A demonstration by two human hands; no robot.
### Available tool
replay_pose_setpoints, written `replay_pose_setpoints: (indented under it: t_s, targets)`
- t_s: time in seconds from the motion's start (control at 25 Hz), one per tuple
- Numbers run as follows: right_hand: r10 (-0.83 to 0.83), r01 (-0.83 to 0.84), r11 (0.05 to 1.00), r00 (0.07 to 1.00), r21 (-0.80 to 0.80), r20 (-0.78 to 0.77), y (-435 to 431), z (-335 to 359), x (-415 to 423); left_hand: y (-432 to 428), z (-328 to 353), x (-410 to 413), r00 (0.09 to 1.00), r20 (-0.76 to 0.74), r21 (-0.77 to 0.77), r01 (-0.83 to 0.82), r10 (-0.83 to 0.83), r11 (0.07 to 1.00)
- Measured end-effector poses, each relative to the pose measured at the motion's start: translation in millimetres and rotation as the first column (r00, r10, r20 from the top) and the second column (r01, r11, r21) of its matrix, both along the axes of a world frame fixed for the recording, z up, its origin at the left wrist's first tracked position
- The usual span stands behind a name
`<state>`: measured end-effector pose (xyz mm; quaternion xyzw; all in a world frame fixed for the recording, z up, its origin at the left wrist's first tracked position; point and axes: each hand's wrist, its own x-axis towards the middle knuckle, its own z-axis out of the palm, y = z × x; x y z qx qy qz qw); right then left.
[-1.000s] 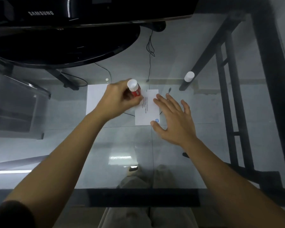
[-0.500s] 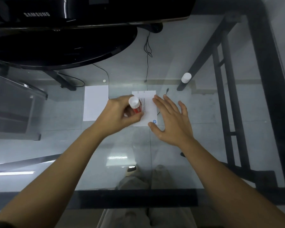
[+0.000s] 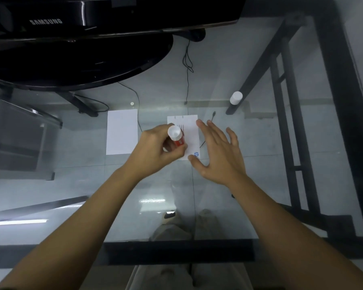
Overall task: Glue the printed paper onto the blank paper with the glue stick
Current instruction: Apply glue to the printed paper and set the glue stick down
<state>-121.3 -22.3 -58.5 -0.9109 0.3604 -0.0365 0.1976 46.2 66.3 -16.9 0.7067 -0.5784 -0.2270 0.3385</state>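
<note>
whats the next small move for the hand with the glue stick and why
Probably drag the glue stick in the left hand across the printed paper toward its uncovered right side. The stick is tip-down over the sheet's left part, the right hand is spread at the sheet's right edge as if steadying it, and the blank paper lies apart to the left.

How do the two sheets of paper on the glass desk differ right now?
The blank paper is plain white, while the printed paper carries lines of text and a small blue logo. The blank paper lies untouched and fully in view; the printed paper is partly covered by the left hand holding the glue stick, with the right hand at its right edge. Both lie flat on the glass desk, side by side and apart.
</note>
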Motion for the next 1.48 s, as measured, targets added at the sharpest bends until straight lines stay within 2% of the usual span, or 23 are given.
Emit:
replay_pose_setpoints:
  t_s: [0.2,0.32,0.56,0.8,0.92,1.04,1.2,1.32,1.48]
  targets:
    - [0.003,-0.003,1.000,1.000,0.013,0.005,-0.8,-0.5,-0.3,-50.4,2.3,24.0,0.992,0.081,-0.006,-0.094,0.094,0.996]
    - [0.005,-0.005,1.000,1.000,0.003,0.001,-0.8,-0.4,-0.2,-48.6,0.9,23.4,0.989,0.031,-0.022,-0.146,0.147,0.989]
    - [0.008,-0.009,1.000,1.000,-0.018,-0.012,-0.3,1.3,0.2,-6.5,-1.2,-7.2,1.000,-0.014,-0.005,-0.014,0.014,1.000]
    - [0.007,-0.007,1.000,1.000,0.002,-0.023,-0.5,-0.6,0.6,-53.4,3.0,12.7,0.994,0.040,0.005,-0.099,0.099,0.995]
    - [0.007,-0.008,1.000,0.999,-0.015,-0.031,-0.1,-0.3,0.4,-56.4,6.0,12.0,0.991,0.020,-0.015,-0.129,0.130,0.992]
    - [0.016,-0.017,1.000,0.999,-0.023,-0.038,-0.6,-0.1,0.0,-28.8,4.4,-3.6,0.998,-0.046,0.001,-0.054,0.054,0.999]
    - [0.027,-0.028,0.999,0.998,-0.027,-0.053,-0.7,-0.8,-0.1,-25.3,0.7,-9.7,1.000,0.014,0.016,0.014,-0.015,1.000]
    - [0.032,-0.034,0.999,0.997,-0.037,-0.072,-0.3,-0.4,0.3,-55.2,2.9,4.5,0.997,0.058,0.014,-0.056,0.055,0.998]
    - [0.024,-0.026,0.999,0.997,-0.022,-0.079,-0.3,0.5,0.9,-61.7,3.6,10.3,0.987,0.011,-0.004,-0.161,0.161,0.987]
